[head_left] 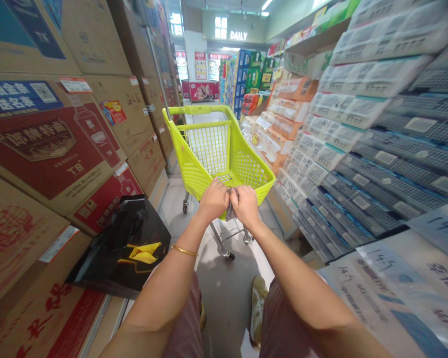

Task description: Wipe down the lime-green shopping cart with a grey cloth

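On the tiled floor [224, 298], the lime-green shopping cart [246, 165] stands ready; the hold is made, with left hand [214, 199] and right hand [245, 201] closed side by side over its near edge. What is left doesn't show.

"DAILY" on the far wall [205, 30], "TB" on a red-printed carton [48, 154]

Bright ceiling light [266, 5], soft shadows on the floor [226, 308], edge blur and distortion.
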The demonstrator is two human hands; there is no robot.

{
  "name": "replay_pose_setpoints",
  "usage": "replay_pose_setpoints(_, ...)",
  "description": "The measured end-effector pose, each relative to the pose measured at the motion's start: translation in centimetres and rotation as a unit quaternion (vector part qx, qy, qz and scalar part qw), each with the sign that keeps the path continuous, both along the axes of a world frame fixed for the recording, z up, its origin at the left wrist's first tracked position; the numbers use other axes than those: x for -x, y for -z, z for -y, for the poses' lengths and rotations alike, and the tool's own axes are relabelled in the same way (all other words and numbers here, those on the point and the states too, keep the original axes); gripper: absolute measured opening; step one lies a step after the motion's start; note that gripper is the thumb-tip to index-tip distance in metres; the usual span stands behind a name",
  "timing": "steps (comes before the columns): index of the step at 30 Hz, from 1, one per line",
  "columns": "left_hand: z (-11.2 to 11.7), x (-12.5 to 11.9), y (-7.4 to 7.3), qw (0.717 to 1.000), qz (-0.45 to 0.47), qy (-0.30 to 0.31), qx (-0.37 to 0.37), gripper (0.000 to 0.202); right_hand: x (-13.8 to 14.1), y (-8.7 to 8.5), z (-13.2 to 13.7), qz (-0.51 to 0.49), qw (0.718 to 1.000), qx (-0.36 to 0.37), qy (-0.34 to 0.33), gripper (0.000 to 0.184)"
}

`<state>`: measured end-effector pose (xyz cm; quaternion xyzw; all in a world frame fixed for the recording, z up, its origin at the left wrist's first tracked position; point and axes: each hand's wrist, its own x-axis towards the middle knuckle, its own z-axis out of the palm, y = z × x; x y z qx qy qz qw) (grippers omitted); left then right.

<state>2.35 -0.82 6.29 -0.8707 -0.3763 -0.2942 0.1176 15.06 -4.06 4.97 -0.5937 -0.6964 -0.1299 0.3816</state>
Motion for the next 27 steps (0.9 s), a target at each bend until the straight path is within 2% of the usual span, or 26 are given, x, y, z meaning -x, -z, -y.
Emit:
replay_pose_setpoints(5, -0.4, 1.0, -0.2, 1.000, -0.016, 0.015, 0.012, 0.026, -0.8, -0.1, -0.2, 0.047, 0.998, 0.011, -0.039, 0.026)
replay_pose_setpoints(10, -0.6, 1.4, -0.5, 1.000, -0.012, 0.022, 0.017, 0.031, -3.6, -0.4, -1.2, 0.056, 0.998, 0.010, -0.008, 0.025)
replay_pose_setpoints(13, -0.6, 1.4, -0.4, 1.000, -0.005, 0.013, 0.014, 0.032, -4.1, -0.3, -1.6, 0.040, 0.999, 0.013, 0.005, 0.025)
replay_pose_setpoints(19, -0.8, 1.8, 0.1, 1.000, 0.024, -0.006, 0.012, 0.028, -1.8, -0.2, -1.4, -0.002, 0.999, 0.016, 0.037, 0.027)
replay_pose_setpoints(27, -0.1, 2.7, -0.2, 0.999, 0.016, -0.027, -0.018, 0.027, 0.5, -0.7, -0.4, 0.019, 0.996, 0.038, 0.073, 0.026)
